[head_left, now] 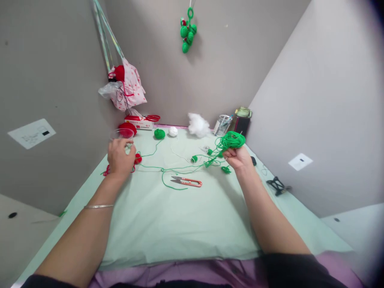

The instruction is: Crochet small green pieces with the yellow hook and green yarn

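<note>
My left hand (pixel 121 158) is at the left, its fingers curled against a clear plastic cup (pixel 123 132); part of the cup is hidden behind the hand. Red yarn (pixel 138 159) lies beside that hand. On the right, my right hand (pixel 238 160) is closed around a loose bundle of green yarn (pixel 231 140), raised above the table. Green strands run from this bundle leftward across the cloth. Between the hands lie orange-handled thread snips (pixel 192 183), blades pointing left. Small green crocheted pieces (pixel 194 159) sit near the right hand.
Along the back stand a green yarn ball (pixel 159 134), a white yarn ball (pixel 173 131), white stuffing (pixel 198 125), a clear pen cup (pixel 223 125) and a red-and-white box (pixel 139 122) with red-handled scissors (pixel 152 118). A dotted bag (pixel 133 86) and green crocheted ornament (pixel 188 34) hang above.
</note>
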Tool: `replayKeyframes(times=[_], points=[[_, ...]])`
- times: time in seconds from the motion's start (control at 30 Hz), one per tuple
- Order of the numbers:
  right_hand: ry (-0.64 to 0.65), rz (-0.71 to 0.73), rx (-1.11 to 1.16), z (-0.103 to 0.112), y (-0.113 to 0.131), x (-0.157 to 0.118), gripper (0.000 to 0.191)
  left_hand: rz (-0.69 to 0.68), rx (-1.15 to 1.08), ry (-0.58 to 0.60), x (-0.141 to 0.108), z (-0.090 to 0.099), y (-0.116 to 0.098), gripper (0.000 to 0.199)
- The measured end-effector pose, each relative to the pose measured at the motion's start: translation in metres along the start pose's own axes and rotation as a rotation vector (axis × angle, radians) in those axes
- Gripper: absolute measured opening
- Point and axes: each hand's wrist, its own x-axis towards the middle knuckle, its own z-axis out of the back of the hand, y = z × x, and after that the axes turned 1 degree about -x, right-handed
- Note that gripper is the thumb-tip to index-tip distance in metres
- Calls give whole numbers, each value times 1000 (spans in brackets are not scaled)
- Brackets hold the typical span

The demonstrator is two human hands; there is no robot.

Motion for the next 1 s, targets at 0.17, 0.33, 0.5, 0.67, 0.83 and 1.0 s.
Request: replayKeyframes(times=[0.17,0.33,0.5,0.67,0.83,1.0], points=[[-30,57,-73,-10,-4,-6,44,-180,16,431,-30,-28,-11,10],[-33,100,-185,-15,3,-13,44,-182,9,646,-49,-44,-6,25],[-68,134,-355,-13,8,-16,38,-126,-38,730,-51,-51,-4,27],[-139,169,-581,-12,2,-14,17,78,-185,719,-46,-50,-9,38],[-115,231,-716,-30,-8,-20,16,278,-421,720,-43,-41,-25,29],[265,81,-699,-73,-33,-49,30,408,-617,708,-48,-36,-46,29]])
